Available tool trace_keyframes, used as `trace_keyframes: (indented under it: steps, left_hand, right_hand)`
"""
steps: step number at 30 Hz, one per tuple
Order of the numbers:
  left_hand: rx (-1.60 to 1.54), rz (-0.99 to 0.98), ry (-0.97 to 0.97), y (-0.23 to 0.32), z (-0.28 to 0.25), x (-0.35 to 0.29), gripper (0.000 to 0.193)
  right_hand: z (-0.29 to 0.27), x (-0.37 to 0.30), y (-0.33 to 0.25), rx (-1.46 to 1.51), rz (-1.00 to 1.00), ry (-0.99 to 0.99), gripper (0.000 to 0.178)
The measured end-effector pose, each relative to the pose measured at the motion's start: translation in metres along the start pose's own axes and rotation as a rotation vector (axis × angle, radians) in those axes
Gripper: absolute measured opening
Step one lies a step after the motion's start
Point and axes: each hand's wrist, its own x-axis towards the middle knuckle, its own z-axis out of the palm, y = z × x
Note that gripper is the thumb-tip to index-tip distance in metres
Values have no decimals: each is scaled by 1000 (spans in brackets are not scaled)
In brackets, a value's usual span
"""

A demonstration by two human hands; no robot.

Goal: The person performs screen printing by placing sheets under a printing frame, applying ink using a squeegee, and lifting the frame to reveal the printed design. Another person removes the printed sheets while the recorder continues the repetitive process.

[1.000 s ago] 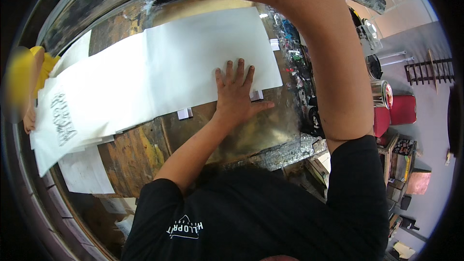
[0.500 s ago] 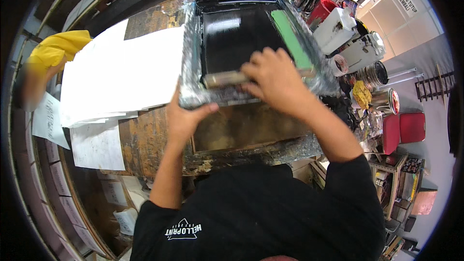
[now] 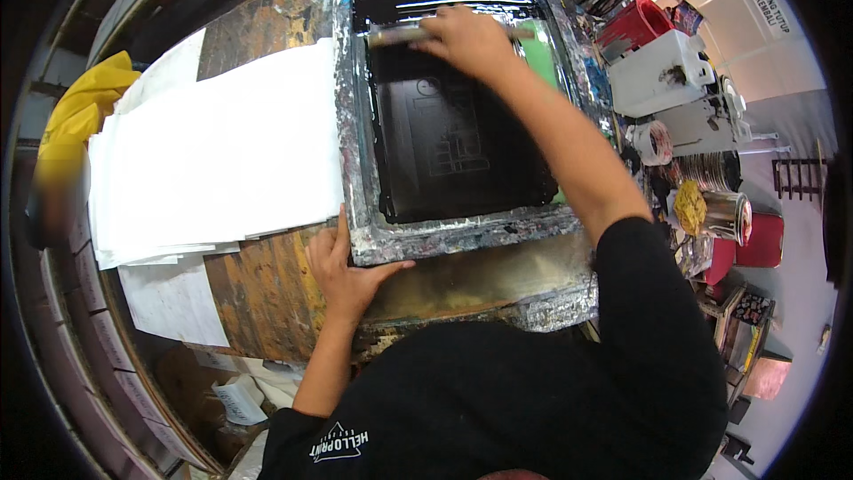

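A screen-printing frame [image 3: 350, 151] with ink-smeared edges lies on the worktable. Black ink covers its mesh [image 3: 418, 191], where faint outlines of a design show; a green strip [image 3: 540, 62] runs along the right side. Near the frame's far end, my right hand [image 3: 466, 40] grips the handle of a squeegee [image 3: 400, 36], laid crosswise over the inked mesh. The squeegee's blade is mostly hidden. At the near left corner, my left hand [image 3: 346, 276] rests against the frame, its index finger and thumb spread along the two sides. It holds nothing.
White paper sheets [image 3: 222, 151] are stacked left of the frame on the stained table [image 3: 267, 293]. Along the right stand a red bucket [image 3: 635, 25], white jerrycans [image 3: 657, 76] and an open tin [image 3: 729, 216]. Yellow cloth [image 3: 93, 98] shows at far left.
My right hand has pushed the squeegee from the near end of the mesh to the far end. Design outlines now show in the ink. My left hand stays at the frame's corner; the view has shifted.
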Motion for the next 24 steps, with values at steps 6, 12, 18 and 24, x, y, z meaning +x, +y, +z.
trace_keyframes:
  steps: [6,12,18,24]
  left_hand:
    - [-107,-24,9,6,-5,0,136]
    - [-119,114,138,3,-1,1,131]
    - [-443,-22,140,34,-18,5,117]
    - [-909,133,426,72,-62,79,96]
  right_hand:
    - [-9,61,50,68,-104,-6,46]
    - [-23,-45,-23,7,-79,34,37]
    - [-146,-174,-134,137,13,-169,39]
    - [-242,-128,-130,-74,-115,409,33]
